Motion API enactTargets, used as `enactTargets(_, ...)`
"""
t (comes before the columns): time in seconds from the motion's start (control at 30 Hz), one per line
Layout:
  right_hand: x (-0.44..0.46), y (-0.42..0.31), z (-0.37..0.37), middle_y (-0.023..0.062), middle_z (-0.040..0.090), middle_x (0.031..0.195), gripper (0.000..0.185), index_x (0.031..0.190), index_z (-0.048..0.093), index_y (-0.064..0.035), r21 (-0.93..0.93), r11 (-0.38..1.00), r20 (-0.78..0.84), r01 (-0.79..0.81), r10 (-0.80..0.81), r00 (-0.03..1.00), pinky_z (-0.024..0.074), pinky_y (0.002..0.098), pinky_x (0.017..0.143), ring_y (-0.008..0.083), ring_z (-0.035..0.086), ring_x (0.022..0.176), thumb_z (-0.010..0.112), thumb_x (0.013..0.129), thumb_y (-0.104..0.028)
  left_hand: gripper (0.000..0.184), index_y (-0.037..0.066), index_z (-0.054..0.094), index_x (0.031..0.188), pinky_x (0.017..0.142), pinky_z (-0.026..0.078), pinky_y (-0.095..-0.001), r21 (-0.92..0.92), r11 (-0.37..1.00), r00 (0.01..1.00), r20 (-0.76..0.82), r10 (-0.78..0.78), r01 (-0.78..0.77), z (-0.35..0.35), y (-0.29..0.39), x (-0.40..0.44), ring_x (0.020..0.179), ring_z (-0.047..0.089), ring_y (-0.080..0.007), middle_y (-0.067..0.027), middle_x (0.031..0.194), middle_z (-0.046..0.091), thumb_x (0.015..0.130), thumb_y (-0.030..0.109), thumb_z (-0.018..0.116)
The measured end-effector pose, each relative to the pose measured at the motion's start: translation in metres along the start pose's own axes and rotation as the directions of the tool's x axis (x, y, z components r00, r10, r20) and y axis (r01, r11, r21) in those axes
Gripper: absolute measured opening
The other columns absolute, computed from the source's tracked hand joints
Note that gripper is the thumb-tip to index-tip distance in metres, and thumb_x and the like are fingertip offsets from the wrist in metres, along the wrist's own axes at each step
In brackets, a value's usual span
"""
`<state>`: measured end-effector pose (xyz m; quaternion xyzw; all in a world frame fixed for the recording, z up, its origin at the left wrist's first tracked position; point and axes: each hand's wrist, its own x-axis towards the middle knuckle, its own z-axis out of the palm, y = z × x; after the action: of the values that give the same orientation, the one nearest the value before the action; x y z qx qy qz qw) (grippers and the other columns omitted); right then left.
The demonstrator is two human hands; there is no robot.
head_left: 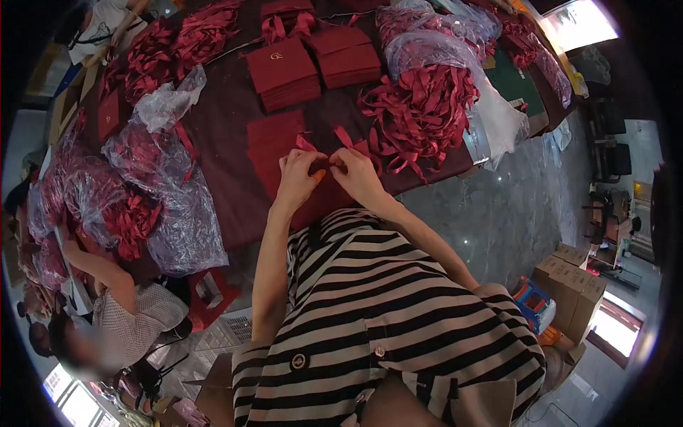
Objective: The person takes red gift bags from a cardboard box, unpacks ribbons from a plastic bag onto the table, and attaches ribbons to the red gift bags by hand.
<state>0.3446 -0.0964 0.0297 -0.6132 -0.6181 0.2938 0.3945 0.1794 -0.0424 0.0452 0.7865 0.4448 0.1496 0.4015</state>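
Observation:
Both hands are close together at the near edge of the dark red tablecloth (pixel 231 206). My left hand (pixel 302 174) has its fingers pinched on a red ribbon (pixel 306 142), with a small orange spot at a fingertip. My right hand (pixel 353 171) pinches the ribbon's other side (pixel 344 135). A red pouch lies beneath the hands, mostly covered by them. Just beyond my left hand is a loose spread of red pouches (pixel 274 135). Farther back stand two stacks of red pouches (pixel 284 71), (pixel 348 60), the left one with a light logo.
A heap of red ribbons (pixel 427 107) in clear plastic lies right of the stacks. Plastic bags (pixel 171 206) with more ribbons cover the left side. A co-worker (pixel 135 313) sits at lower left. Cardboard boxes (pixel 573 285) stand on the floor at right.

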Motion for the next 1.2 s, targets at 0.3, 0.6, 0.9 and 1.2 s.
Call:
enactTargets(0.3,-0.007,0.002,-0.004,0.0121,0.058,0.077,0.013,0.090,0.060,0.0002,0.122,0.992,-0.061,-0.040,0.048,0.997,0.0488,0.0329,0.060,0.0240,0.062,0.066,0.064,0.077,0.002,0.031,0.009,0.065,0.112,0.101,0.028,-0.0379,-0.016,0.999,0.999,-0.005,-0.038,0.038,0.000,0.002,-0.002,0.112,0.049,-0.0236,-0.0080,0.108,0.063,0.082,0.014,0.067)
enactTargets(0.6,-0.001,-0.003,-0.001,0.0123,0.058,0.076,0.013,0.082,0.058,-0.0004,-0.099,0.995,-0.055,-0.025,0.019,0.998,0.0481,0.0356,0.057,0.0274,0.061,0.064,0.066,0.071,0.000,0.032,0.009,0.066,0.107,0.095,0.032,-0.0372,-0.007,0.998,0.992,-0.116,0.053,-0.054,0.009,-0.002,-0.002,0.102,0.054,-0.0219,-0.0059,0.101,0.065,0.075,0.007,0.068)
enactTargets(0.9,0.003,-0.001,0.005,0.0168,0.060,0.082,0.014,0.083,0.054,-0.0013,-0.024,0.996,-0.050,-0.085,0.084,0.995,0.0497,0.0406,0.061,0.0350,0.062,0.073,0.066,0.076,-0.003,0.032,0.009,0.067,0.107,0.096,0.033,-0.0371,-0.047,0.997,0.988,-0.146,0.047,-0.054,0.011,0.003,-0.006,0.103,0.054,-0.0218,-0.0050,0.102,0.066,0.075,0.006,0.067)
enactTargets(1.2,0.025,-0.002,-0.035,0.0109,0.064,0.080,0.014,0.092,0.065,-0.0006,0.056,0.998,-0.035,0.030,-0.028,0.999,0.0497,0.0302,0.061,0.0210,0.065,0.068,0.068,0.081,-0.008,0.028,0.011,0.067,0.103,0.093,0.034,-0.0389,-0.003,0.998,0.974,-0.221,0.054,-0.056,0.014,0.014,-0.013,0.102,0.055,-0.0216,-0.0030,0.100,0.066,0.076,0.012,0.070)
